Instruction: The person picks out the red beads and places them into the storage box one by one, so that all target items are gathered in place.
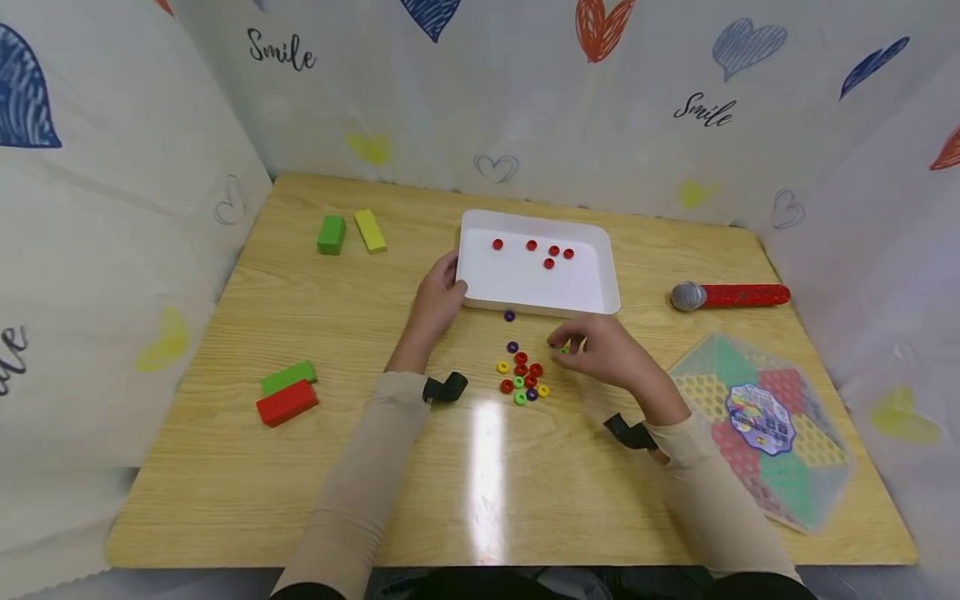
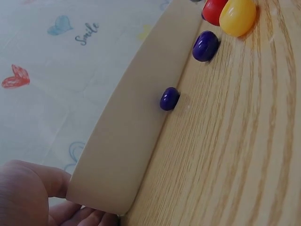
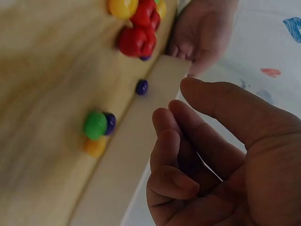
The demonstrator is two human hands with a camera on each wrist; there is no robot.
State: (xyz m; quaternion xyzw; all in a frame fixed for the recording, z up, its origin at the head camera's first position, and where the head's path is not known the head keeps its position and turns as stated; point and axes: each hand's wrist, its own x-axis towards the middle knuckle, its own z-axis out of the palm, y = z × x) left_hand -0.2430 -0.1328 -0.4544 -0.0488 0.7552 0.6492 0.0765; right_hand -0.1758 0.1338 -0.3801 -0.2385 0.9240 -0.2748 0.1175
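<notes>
Nearest the person, on the wooden table [image 1: 225, 467], two sleeved forearms extend forward. Beyond them lies a loose cluster of small ring beads [image 1: 521, 377] in red, yellow, green and purple. The right hand [image 1: 603, 350] hovers just beside this cluster on its right, fingers curled inward with thumb opposed; the head view shows a green bead [image 1: 562, 350] at the fingertips, but whether it is pinched cannot be confirmed, and the right wrist view shows nothing between the fingers [image 3: 169, 146]. A single purple bead [image 1: 510, 317] lies just in front of the white tray [image 1: 600, 287]. The left hand [image 1: 438, 300] grips the tray's near-left corner, thumb over the rim. Five red beads [image 1: 551, 252] rest inside the tray, toward its far side.

Risk assessment: the beads are round and sit on a smooth surface, so a fingertip contact off centre is likely to roll one away or scatter the cluster. A loose pinch could drop a bead short of the tray. Tilting or shifting the tray at its corner could send the red beads sliding.

Farther out lie coloured blocks [image 1: 288, 400], a toy microphone [image 1: 731, 296] and a hexagonal game board [image 1: 757, 425].
</notes>
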